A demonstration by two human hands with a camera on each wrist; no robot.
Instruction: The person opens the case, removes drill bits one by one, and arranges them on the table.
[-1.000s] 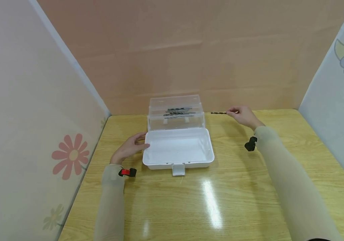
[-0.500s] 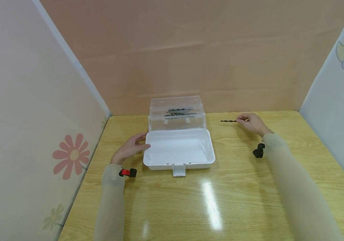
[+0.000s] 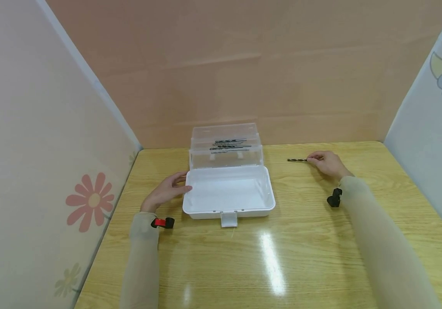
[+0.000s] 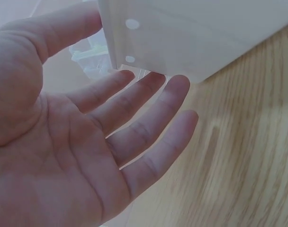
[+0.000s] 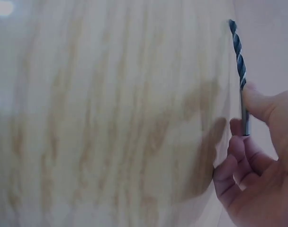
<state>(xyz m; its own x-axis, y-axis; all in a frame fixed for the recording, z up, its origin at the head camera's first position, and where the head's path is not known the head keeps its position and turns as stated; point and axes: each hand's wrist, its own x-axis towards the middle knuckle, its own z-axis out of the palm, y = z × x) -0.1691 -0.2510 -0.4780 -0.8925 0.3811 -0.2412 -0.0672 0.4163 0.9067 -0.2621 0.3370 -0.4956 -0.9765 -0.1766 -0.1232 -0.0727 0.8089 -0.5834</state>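
Note:
In the head view my right hand (image 3: 327, 164) pinches a dark twist drill bit (image 3: 296, 160) by its shank, just above the table at the right. The right wrist view shows the drill bit (image 5: 238, 56) between thumb and fingers, fluted end outward. My left hand (image 3: 166, 192) is at the left side of a white plastic toolbox (image 3: 228, 193), its thumb touching the rim. Seen from the left wrist, the fingers of the left hand (image 4: 87, 127) are extended and loosely spread, fingertips by the box's edge. Several drill bits (image 3: 230, 146) lie in the box's raised clear trays.
The toolbox's clear lid and trays (image 3: 224, 131) stand folded back toward the brown rear wall (image 3: 224, 73). Its white latch (image 3: 229, 219) hangs at the front. Pale side walls flank the wooden table (image 3: 213, 266).
My right hand has moved right and toward me with the drill bit, away from the toolbox and lower to the table. The left hand has stayed at the box.

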